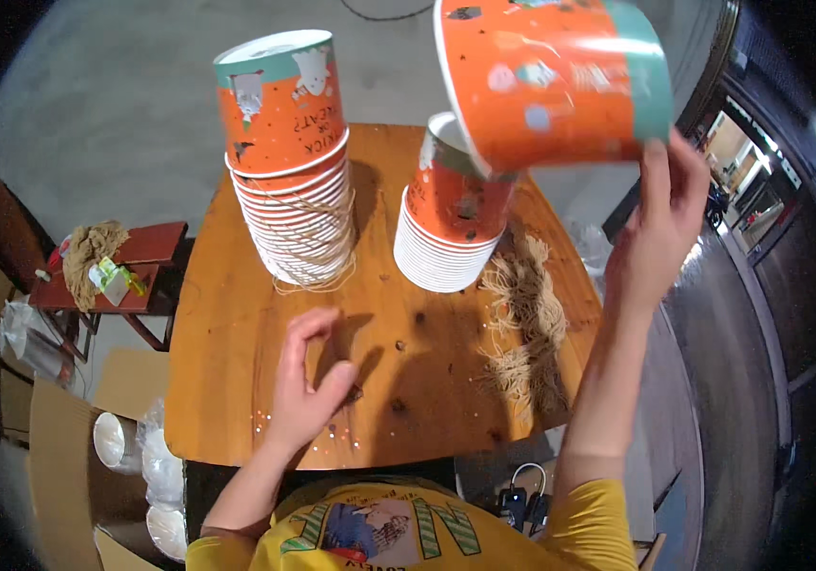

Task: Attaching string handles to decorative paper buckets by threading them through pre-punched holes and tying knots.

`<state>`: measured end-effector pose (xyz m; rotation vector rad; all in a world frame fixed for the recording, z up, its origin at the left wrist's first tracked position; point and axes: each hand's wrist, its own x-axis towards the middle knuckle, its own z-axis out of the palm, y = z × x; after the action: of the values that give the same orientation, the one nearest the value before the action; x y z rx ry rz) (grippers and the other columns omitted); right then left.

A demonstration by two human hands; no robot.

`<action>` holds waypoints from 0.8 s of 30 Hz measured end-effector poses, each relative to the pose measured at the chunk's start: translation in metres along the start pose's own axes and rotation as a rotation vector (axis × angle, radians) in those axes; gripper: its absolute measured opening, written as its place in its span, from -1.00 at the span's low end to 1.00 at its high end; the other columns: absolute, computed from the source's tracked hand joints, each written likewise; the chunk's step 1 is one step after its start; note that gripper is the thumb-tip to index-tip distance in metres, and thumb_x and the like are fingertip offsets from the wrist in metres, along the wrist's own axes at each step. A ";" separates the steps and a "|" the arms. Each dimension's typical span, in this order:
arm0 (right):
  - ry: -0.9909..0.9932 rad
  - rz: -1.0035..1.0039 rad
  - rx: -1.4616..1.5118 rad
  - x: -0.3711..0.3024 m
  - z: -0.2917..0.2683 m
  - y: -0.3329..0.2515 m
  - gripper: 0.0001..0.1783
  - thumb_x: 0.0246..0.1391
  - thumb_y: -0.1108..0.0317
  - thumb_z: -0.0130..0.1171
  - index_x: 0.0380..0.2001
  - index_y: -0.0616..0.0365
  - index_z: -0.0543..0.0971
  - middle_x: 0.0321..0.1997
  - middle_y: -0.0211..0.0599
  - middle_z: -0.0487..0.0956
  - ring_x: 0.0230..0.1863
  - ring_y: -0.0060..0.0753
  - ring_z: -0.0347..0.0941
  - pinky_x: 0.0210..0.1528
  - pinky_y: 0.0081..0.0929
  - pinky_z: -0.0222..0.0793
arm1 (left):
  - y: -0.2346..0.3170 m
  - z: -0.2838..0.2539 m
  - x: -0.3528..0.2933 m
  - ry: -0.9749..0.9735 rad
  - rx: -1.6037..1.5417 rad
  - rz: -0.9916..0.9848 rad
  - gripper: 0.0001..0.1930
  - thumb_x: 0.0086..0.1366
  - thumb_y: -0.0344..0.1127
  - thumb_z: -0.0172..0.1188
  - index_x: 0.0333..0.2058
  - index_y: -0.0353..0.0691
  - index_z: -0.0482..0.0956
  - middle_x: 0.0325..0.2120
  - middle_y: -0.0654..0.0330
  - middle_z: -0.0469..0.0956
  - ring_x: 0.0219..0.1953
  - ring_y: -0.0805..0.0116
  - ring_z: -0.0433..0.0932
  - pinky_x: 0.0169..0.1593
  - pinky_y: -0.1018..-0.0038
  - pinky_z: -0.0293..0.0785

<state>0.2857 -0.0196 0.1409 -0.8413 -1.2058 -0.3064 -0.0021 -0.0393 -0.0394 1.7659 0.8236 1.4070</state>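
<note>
My right hand [663,209] pinches an orange-and-green paper tub [551,90] by its green base end. The tub is held on its side above the table's right part, its white rim facing left. My left hand [303,385] hovers over the near part of the wooden table [237,381], fingers apart and holding nothing. Beyond it stands a tall stack of upside-down paper tubs [284,124], with thin beige cords looped among the white rims. A shorter upside-down stack [451,219] stands right of it, partly hidden by the held tub. To its right lies a bundle of beige cords [527,324].
At the left, a dark red bench [156,247] bears a beige cord heap [94,257] and a green-and-white packet [115,281]. An open cardboard box [65,457] with white tubs [116,443] in plastic stands at the lower left. Black plugs [522,509] with a white cable are below the table.
</note>
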 end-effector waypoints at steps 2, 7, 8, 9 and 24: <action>0.065 0.288 0.145 -0.052 -0.020 -0.012 -0.80 0.21 0.35 0.10 -0.14 0.17 0.43 -0.25 -0.43 0.49 -0.24 -0.62 0.41 -0.17 -0.69 0.34 | 0.023 0.007 0.015 -0.010 0.264 0.289 -0.29 0.06 -0.21 0.34 0.16 -0.27 0.25 0.14 0.01 0.27 0.21 0.01 0.22 0.26 0.17 0.11; -0.220 0.894 0.437 -0.204 -0.034 -0.012 -0.82 0.19 0.36 0.07 -0.13 0.05 0.41 -0.28 -0.52 0.44 -0.42 -0.52 0.40 -0.32 -0.54 0.38 | 0.030 0.033 -0.014 -0.048 0.460 0.549 -0.53 0.10 -0.44 0.17 0.04 -0.15 0.38 -0.13 0.12 0.45 0.00 0.10 0.41 0.16 0.04 0.11; -0.341 0.959 0.261 -0.230 -0.038 -0.001 -0.83 0.18 0.37 0.09 -0.15 0.06 0.43 -0.28 -0.49 0.47 -0.38 -0.46 0.43 -0.28 -0.47 0.41 | 0.030 0.031 -0.026 -0.051 0.499 0.464 -0.57 0.09 -0.46 0.17 0.00 -0.13 0.42 -0.21 0.15 0.46 -0.08 0.15 0.43 0.16 0.05 0.11; -0.328 0.965 0.254 -0.244 -0.040 0.012 -0.83 0.18 0.37 0.09 -0.15 0.06 0.43 -0.28 -0.49 0.47 -0.38 -0.46 0.43 -0.28 -0.47 0.41 | 0.025 0.029 -0.033 -0.056 0.539 0.380 -0.60 0.09 -0.48 0.16 -0.04 -0.12 0.46 -0.29 0.18 0.48 -0.15 0.19 0.44 0.16 0.05 0.11; -0.816 0.144 -0.902 -0.179 -0.128 0.109 -0.71 -0.10 0.54 0.17 -0.23 0.04 0.56 -0.17 -0.23 0.49 -0.10 -0.07 0.35 -0.01 -0.23 0.32 | 0.040 0.014 -0.042 -0.190 0.938 0.252 -0.58 0.02 -0.48 0.16 -0.07 -0.13 0.48 -0.35 0.19 0.38 -0.12 0.22 0.39 0.23 0.08 -0.03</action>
<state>0.3780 -0.0765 -0.0795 -1.9543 -1.7650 -0.4111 0.0053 -0.0977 -0.0294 2.7309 1.3154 1.0156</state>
